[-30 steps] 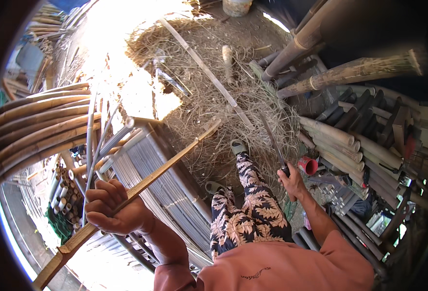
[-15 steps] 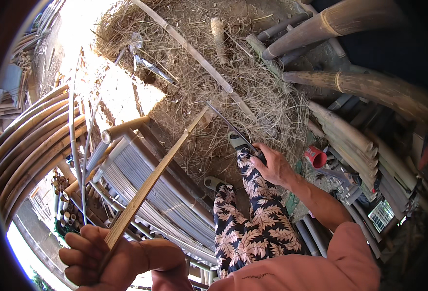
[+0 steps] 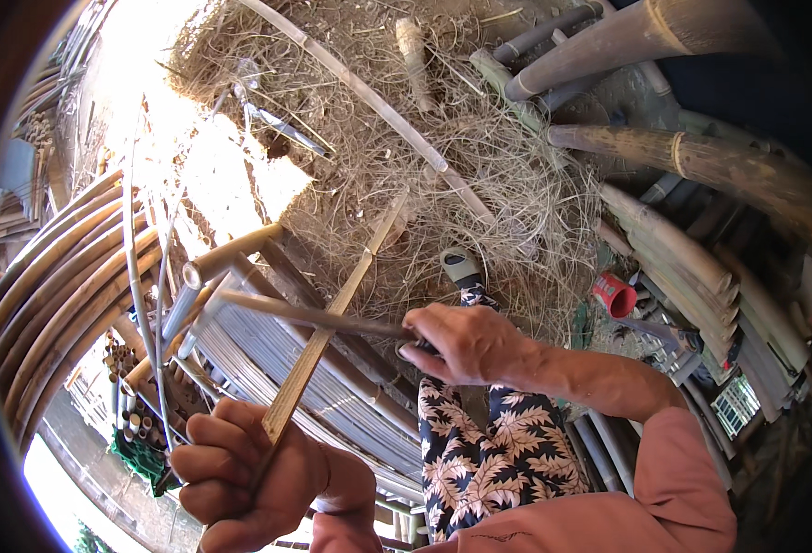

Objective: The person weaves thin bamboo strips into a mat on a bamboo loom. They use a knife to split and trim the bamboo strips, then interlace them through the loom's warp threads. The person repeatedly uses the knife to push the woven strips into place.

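Observation:
My left hand [image 3: 249, 470] is closed round the lower end of a flat bamboo strip [image 3: 337, 307], which slants up and away to the right over the ground. In my right hand [image 3: 466, 343] is the dark handle of a long-bladed knife [image 3: 281, 311]. The blade, smeared by motion, points left and crosses the strip at about its middle. I cannot tell whether blade and strip touch. Most of the handle is hidden by my fingers.
Curved bamboo poles [image 3: 65, 286] and a bamboo frame with thin slats [image 3: 268, 350] stand at left. Shavings [image 3: 507, 212] cover the ground ahead, under a long strip [image 3: 378, 106]. Thick poles [image 3: 608, 55], split bamboo [image 3: 673, 240] and a red cup [image 3: 615, 295] are at right.
My right hand has moved left and nearer, swinging the knife from pointing away to lying across the strip. My left hand and the strip have shifted right and slightly up in view.

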The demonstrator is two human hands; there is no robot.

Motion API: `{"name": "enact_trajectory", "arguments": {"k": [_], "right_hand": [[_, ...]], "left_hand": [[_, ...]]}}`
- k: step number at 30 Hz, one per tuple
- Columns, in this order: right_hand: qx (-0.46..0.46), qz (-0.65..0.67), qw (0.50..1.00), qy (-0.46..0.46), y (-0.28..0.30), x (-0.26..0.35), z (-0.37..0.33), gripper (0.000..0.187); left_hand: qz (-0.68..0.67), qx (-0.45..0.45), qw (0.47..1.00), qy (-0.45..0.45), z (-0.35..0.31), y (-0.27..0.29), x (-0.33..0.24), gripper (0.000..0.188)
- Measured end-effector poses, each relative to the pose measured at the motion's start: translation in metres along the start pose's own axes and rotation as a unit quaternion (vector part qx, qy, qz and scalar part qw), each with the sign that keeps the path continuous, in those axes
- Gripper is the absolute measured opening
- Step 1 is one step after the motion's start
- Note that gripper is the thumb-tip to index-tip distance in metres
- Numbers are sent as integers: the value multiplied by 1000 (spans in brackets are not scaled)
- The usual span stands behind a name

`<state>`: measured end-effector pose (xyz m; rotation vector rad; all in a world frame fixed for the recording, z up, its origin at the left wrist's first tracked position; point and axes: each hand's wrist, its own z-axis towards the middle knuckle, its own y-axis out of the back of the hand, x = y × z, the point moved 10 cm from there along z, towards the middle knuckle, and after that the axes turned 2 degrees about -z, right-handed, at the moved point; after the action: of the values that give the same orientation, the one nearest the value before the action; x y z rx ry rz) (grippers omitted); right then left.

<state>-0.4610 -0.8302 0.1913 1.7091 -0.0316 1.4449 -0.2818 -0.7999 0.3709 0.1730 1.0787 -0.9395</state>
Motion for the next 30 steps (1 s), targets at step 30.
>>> {"name": "enact_trajectory", "arguments": {"k": [30], "right_hand": [[138,-98,926,-338,-99,-260,-71,30]], "left_hand": [[-74,53,995,-31,7,8,18,51]]}}
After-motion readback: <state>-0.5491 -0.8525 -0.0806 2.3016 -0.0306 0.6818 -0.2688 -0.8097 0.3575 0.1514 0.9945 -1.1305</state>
